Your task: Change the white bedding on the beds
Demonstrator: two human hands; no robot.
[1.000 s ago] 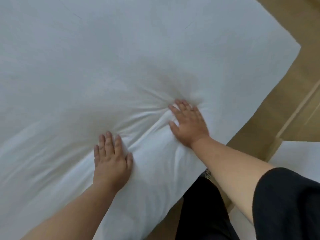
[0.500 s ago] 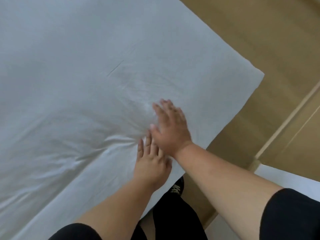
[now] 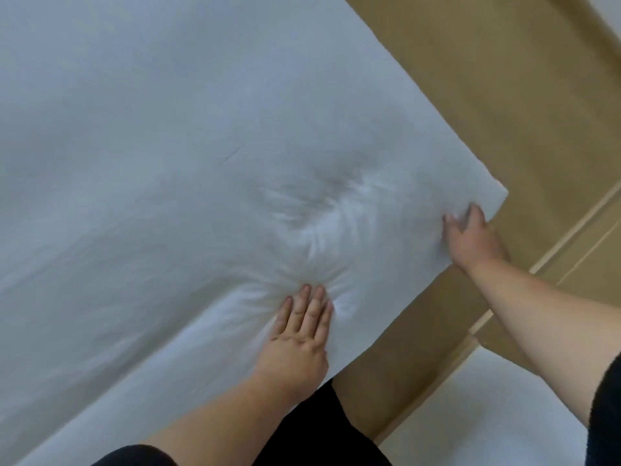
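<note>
A white sheet [image 3: 168,163] covers the bed and fills most of the head view. My left hand [image 3: 299,334] lies flat on it near the bed's near edge, fingers straight, and creases fan out from its fingertips. My right hand [image 3: 470,237] presses on the sheet close to the bed's corner [image 3: 497,193], its fingers spread and slightly bent into the fabric. A patch of wrinkles [image 3: 312,213] lies between the two hands. Whether the right hand pinches any cloth is unclear.
A tan floor [image 3: 470,95] runs along the right of the bed. A pale wooden frame edge [image 3: 568,237] crosses it diagonally. Another white bed surface [image 3: 487,415] shows at the lower right. My black trousers [image 3: 319,432] stand against the bed's near edge.
My right hand has slid from beside the left hand out to the bed's corner. My left hand has stayed near the edge, flat on the sheet. The view has shifted slightly.
</note>
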